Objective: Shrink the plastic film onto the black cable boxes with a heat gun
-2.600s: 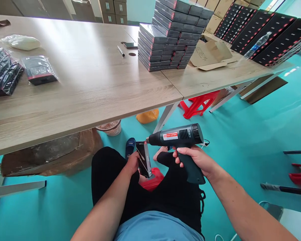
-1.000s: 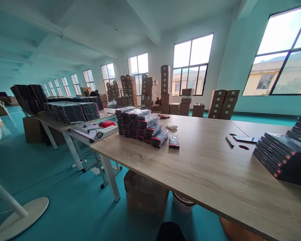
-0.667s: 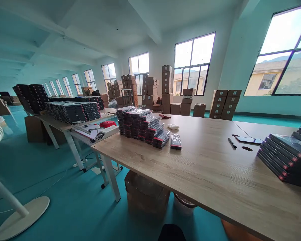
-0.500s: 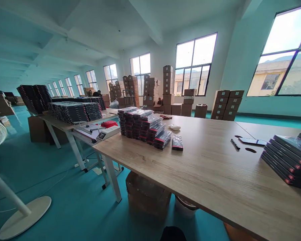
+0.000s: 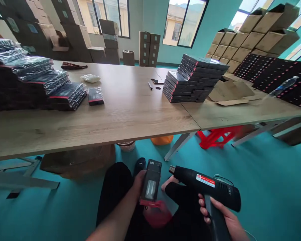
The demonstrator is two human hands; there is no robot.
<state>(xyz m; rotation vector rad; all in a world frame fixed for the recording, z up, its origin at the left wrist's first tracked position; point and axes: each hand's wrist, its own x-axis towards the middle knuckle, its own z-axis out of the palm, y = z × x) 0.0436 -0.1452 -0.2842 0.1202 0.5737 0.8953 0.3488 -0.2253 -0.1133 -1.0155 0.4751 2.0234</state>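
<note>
Head view: nearest, the right hand (image 5: 222, 214) grips a black heat gun (image 5: 207, 186) by its handle, nozzle pointing left toward a slim black box (image 5: 151, 180) held upright in the left hand (image 5: 139, 179). Farther off, the desk (image 5: 130, 113) carries a stack of black boxes (image 5: 193, 77).

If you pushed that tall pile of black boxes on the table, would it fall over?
Probably not easily: the pile of black boxes is wide, and the boxes lie flat. The top ones sit stepped, so they might slide off. Shiny wrap looks slippery.
</note>
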